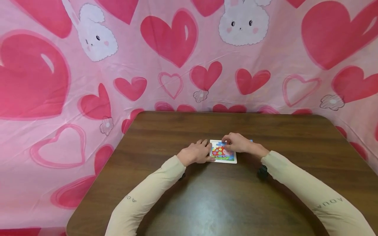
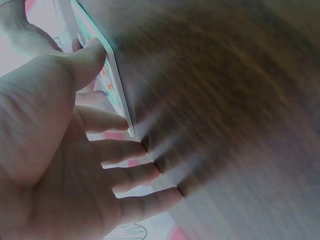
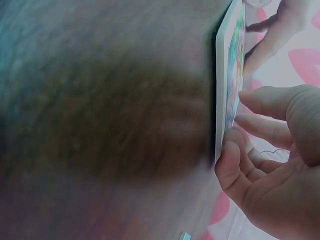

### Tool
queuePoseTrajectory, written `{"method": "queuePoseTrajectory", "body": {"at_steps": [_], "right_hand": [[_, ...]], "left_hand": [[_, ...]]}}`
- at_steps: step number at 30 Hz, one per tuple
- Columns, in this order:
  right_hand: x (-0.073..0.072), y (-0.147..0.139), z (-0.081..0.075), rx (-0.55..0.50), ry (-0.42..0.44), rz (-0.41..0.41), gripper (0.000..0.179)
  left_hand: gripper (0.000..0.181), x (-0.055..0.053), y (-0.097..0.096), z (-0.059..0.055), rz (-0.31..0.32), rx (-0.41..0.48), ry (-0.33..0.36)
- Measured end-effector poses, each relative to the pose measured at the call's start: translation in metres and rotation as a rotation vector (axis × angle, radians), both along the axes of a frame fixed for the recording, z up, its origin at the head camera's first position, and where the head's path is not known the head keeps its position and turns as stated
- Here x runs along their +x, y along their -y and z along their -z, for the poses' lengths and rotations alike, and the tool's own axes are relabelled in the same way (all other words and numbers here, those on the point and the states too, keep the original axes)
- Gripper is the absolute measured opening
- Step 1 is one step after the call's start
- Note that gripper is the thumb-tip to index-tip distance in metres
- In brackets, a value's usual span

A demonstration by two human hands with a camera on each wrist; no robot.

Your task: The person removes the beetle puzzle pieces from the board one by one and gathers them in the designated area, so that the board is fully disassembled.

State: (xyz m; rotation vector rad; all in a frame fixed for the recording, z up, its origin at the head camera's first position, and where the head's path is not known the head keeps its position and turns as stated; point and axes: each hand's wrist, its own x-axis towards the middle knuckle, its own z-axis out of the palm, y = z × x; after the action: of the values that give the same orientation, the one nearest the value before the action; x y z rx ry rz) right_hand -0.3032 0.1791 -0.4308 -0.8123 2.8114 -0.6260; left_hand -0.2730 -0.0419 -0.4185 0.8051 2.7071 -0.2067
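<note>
A flat picture board [image 1: 223, 161] with a white border lies on the table, showing a red ladybug with coloured spots. At its left edge rests my left hand [image 1: 197, 152], palm down with fingers spread. In the left wrist view the left thumb [image 2: 92, 59] lies over the board's near edge, and several fingertips touch the tabletop. My right hand [image 1: 238, 143] is over the board's upper right part. Its thumb [image 3: 265, 101] and forefinger meet the picture surface, while the other fingers curl at the board's edge. I cannot tell whether a piece is between them.
The brown wooden table [image 1: 177, 127] has rounded corners. A small blue thing [image 1: 251, 140] lies behind the right wrist, partly hidden. A pink cloth [image 1: 177, 59] with hearts and rabbits hangs behind the table. A dark wrist device [image 1: 262, 171] sits under the right sleeve.
</note>
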Motion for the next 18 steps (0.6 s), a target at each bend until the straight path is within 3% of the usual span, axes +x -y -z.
{"method": "queuePoseTrajectory", "body": {"at_steps": [18], "right_hand": [[0.0003,0.0084,-0.0023,0.036,0.025,0.001,0.031]], "left_hand": [[0.082,0.0012,-0.0018,-0.0008,0.003,-0.018,-0.009]]}}
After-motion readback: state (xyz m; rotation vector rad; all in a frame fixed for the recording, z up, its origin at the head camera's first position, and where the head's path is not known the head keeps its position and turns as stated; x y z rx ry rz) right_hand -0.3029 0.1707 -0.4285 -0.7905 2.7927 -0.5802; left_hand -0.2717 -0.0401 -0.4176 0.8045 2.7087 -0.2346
